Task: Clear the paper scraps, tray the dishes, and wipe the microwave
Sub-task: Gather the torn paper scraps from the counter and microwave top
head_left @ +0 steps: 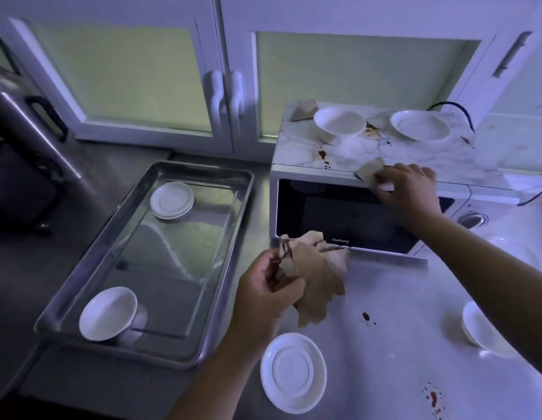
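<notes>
Up on the microwave's near edge, the right hand pinches 1 brown paper scrap, while the left hand grips a wad of scraps above the desk, probably as a stash so the other is free to pick. 1 far scrap, a bowl and a plate wait on top. The right arm hides part of the near-right bowl; the tray on the left holds dishes already.

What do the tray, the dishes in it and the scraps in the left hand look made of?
Tray: probably stainless steel, polished, with mirror-like reflections. Saucers and bowl in it: glossy white, ceramic or melamine; cannot tell which. Scraps: matte brown kraft-like paper, edges torn and crumpled.
</notes>
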Tool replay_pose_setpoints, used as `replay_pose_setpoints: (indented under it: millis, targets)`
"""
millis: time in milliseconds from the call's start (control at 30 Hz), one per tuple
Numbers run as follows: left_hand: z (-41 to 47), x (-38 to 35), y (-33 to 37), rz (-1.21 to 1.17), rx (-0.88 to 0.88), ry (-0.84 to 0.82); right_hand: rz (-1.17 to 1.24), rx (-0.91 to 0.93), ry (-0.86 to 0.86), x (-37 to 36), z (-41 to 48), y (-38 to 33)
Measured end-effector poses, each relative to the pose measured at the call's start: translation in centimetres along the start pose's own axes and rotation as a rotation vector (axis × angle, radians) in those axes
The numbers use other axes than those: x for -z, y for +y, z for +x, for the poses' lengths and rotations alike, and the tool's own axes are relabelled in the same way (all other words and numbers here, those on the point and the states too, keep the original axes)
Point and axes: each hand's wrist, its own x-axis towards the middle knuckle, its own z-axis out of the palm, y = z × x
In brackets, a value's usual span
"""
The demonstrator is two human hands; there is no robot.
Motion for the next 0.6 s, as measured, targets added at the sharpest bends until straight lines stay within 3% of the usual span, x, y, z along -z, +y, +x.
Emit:
replay_pose_setpoints:
  millis: [167,233,333,400,500,600]
  targets:
    - [-1.1,-0.6,-0.9,0.110,-0.044,0.026,0.163,-0.040,0.190,2.0,-3.5,0.1]
    - [-1.5,-0.8,-1.4,0.115,-0.021,0.044,0.426,-0.168,0.179,3.5,-6.2,-1.3]
    - [-2.2,-1.0,-2.0,0.163,-0.021,0.044,1.068,-0.338,-0.041,6.3,-11.6,-3.7]
    - [-2.5,-1.1,-2.6,0.190,-0.009,0.027,1.264,-0.298,-0.227,7.9,-15.6,-4.9]
    - [-2.9,-1.5,-3.1,0.177,0.031,-0.004,1.268,-0.316,-0.347,8.5,-19.8,-6.4]
    - [-3.3,-2.2,-3.2,0.202,0.028,-0.090,1.134,-0.349,-0.358,7.8,-21.7,-7.5]
